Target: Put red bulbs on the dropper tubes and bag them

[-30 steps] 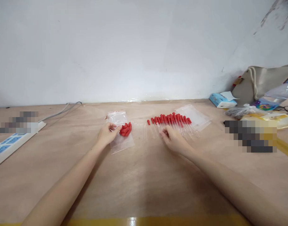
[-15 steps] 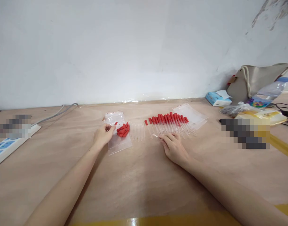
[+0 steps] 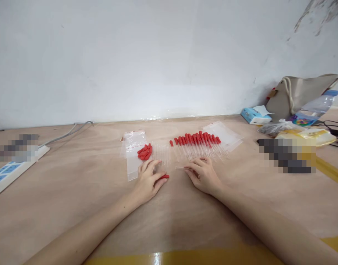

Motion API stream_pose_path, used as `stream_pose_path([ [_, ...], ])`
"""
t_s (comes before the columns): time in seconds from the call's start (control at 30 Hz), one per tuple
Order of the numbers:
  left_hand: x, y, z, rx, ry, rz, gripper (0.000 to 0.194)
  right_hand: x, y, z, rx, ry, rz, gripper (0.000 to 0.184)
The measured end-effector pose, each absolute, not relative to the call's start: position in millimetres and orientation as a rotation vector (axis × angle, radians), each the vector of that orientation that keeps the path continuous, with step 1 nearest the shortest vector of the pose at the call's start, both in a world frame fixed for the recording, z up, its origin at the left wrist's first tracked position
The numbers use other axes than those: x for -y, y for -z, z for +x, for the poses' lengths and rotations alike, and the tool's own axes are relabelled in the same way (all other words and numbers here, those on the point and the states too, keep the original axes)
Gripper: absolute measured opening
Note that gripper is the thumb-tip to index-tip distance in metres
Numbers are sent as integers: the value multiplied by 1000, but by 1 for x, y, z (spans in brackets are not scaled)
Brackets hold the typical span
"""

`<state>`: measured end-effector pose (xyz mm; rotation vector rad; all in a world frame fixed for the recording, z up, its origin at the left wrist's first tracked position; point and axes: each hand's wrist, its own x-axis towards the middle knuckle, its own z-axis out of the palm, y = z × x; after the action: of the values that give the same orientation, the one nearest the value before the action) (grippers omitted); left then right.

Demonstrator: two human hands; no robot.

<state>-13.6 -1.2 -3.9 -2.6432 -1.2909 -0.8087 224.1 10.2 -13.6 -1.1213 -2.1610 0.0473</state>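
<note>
Here's your left hand [image 3: 149, 182], low over the worktop [image 3: 169, 228], its grip pinching a red rubber cap [image 3: 165, 176] between thumb and finger, the cap poking out past the fingertips toward your other hand. Across from it, your right hand [image 3: 204, 176] has its grip closed on a thin clear tube [image 3: 181, 168]; the bare end juts out to the left of the fingers, pointing toward the red cap. Cap and tube are near one another, apart, with a strip of worktop between them. Just beyond your left hand, a small pile of red caps [image 3: 145, 151] sits on a clear plastic bag [image 3: 132, 165], and right beside that pile lies a row of uncapped tubes [image 3: 162, 154]. Past your right hand there's a fanned row of red-capped tubes [image 3: 198, 140], red ends toward the wall [image 3: 157, 66], with another clear bag [image 3: 226, 136] behind its right side. Off to the far right you've got a blue tissue pack [image 3: 254, 116] and a plastic bottle [image 3: 317, 107]; over on the left, a white power strip [image 3: 22, 170].
</note>
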Motion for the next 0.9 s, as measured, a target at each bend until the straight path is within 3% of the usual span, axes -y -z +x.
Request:
stream_pose_path([
  [0.57,-6,2,0,1532,985,-2767,15,-10,16,213,2197,-101,-951,16],
  [0.9,-2,-4,0,1374,915,-2922,18,-12,15,214,2287,-158,-867,18],
])
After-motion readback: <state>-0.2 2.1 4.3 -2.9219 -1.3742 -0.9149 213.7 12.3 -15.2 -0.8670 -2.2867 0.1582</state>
